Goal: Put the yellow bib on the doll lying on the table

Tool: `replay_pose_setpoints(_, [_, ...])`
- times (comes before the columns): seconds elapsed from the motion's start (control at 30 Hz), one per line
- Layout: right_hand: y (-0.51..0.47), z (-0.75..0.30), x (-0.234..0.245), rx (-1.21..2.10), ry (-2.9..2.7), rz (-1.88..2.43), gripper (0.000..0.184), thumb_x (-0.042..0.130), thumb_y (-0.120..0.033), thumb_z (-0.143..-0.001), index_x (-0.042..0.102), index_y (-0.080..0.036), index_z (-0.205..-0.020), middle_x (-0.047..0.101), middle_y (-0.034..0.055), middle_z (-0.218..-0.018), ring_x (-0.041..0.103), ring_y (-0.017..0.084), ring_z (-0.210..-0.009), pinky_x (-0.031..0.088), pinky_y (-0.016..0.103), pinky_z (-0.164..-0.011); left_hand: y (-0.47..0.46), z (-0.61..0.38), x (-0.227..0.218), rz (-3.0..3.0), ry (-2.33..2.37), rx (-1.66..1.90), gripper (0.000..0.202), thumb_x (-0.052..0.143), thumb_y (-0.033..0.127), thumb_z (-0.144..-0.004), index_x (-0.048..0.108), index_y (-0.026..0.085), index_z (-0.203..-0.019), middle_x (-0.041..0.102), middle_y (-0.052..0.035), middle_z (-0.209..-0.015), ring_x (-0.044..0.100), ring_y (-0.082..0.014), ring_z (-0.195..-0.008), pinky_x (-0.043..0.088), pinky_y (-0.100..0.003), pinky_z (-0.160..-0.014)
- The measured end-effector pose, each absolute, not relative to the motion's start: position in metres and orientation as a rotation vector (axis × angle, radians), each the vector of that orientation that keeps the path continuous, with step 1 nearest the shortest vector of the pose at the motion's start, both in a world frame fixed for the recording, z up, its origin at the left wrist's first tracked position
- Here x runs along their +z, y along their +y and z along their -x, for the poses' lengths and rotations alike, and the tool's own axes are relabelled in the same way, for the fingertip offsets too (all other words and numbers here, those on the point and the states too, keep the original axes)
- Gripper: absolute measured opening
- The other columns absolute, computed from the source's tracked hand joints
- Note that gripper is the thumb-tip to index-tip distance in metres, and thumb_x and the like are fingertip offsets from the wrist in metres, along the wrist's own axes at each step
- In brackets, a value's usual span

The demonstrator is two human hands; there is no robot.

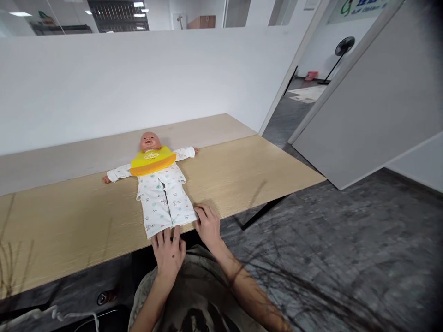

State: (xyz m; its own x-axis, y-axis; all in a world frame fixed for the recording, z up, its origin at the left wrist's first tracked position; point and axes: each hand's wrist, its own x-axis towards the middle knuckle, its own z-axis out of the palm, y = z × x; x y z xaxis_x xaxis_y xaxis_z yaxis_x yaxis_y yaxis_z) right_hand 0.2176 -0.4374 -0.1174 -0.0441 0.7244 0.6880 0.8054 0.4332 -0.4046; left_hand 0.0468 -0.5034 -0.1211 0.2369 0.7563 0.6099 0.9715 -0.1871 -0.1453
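White wall (pixel 155 74) backs the table (pixel 252 166); a fan (pixel 345 46) and grey panel (pixel 370 106) stand farther right. Doll (pixel 150 140) in bib (pixel 152 160) lies face-up, trouser cuffs (pixel 158 227) nearest: left hand (pixel 169 253), fingers slightly apart, at one; right hand (pixel 209 230) touching the other, whether pinching I cannot tell.

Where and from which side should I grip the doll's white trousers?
Probably best by the leg hems, from the near side, left hand and right hand on one each. The white trousers lie with their legs pointing toward the person, hems close to the table's near edge; the shirt covers the waist, making that end harder.
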Motion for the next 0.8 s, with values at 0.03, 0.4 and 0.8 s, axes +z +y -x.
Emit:
replay_pose_setpoints(0.03, [-0.4382, -0.2175, -0.1176, -0.11, -1.792, 1.311, 0.034, 0.054, -0.004, -0.082, 0.068, -0.016, -0.11, 0.069, 0.0109, -0.111, 0.062, 0.025, -0.1, 0.051, 0.036, -0.086, -0.5036, -0.0471, -0.1209, 2.013, -1.577, -0.555, 0.041, 0.062, 0.02, -0.086, 0.075, 0.023, -0.124, 0.068, -0.0157, -0.124, 0.055, -0.0368, -0.113, 0.042, -0.053, -0.098])
replay_pose_setpoints(0.4, [-0.4427, -0.2157, -0.1163, -0.261, -1.872, 1.249, 0.037, 0.054, -0.016, -0.095, 0.067, -0.021, -0.13, 0.062, 0.013, -0.137, 0.063, 0.026, -0.108, 0.049, 0.039, -0.087, -0.5031, -0.0523, -0.1187, 2.028, -1.671, -0.471, 0.041, 0.061, 0.025, -0.087, 0.073, 0.021, -0.126, 0.066, -0.0169, -0.127, 0.053, -0.0378, -0.116, 0.039, -0.057, -0.1])
replay_pose_setpoints(0.8, [-0.4439, -0.2191, -0.1236, -0.323, -1.867, 1.162, 0.034, 0.051, -0.012, -0.097, 0.068, -0.017, -0.125, 0.063, 0.0148, -0.138, 0.065, 0.024, -0.112, 0.051, 0.037, -0.086, -0.5044, -0.0554, -0.117, 2.04, -1.671, -0.574, 0.038, 0.06, 0.019, -0.087, 0.072, 0.015, -0.122, 0.071, -0.015, -0.119, 0.057, -0.0354, -0.111, 0.039, -0.053, -0.099])
